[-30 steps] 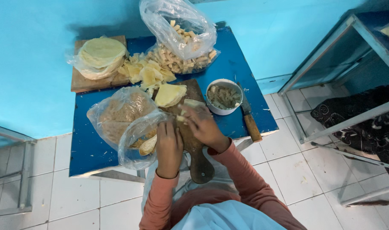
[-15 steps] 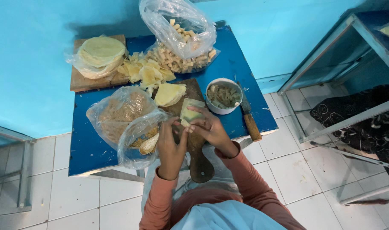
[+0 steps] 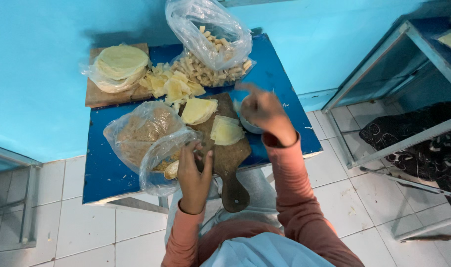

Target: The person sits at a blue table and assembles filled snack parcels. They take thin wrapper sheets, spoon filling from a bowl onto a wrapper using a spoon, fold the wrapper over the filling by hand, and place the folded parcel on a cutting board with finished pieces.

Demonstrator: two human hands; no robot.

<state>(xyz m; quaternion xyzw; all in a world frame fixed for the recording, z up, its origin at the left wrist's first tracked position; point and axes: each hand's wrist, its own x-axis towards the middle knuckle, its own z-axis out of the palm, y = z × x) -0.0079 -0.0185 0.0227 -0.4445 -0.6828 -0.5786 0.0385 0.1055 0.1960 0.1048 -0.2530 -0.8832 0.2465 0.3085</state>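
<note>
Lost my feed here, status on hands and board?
Left hand on wooden board edge. Right hand raised over bowl, blurred. Folded dough sheet on board, nothing on it.

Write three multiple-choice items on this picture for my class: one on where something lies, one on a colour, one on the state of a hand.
1. Where does the folded pale dough sheet lie?
A. on the wooden paddle board
B. on the floor tiles
C. inside the top plastic bag

2. What colour is the table top?
A. red
B. blue
C. white

3. What is the left hand doing?
A. hanging off the table
B. gripping a knife
C. resting at the board's edge beside the open clear bag

Answers:
1 A, the sheet sits on the brown board with the handle.
2 B, the bare surface shows blue around the bags.
3 C, its fingers lie by the clear bag, while the right hand is raised and blurred over the bowl.
</note>
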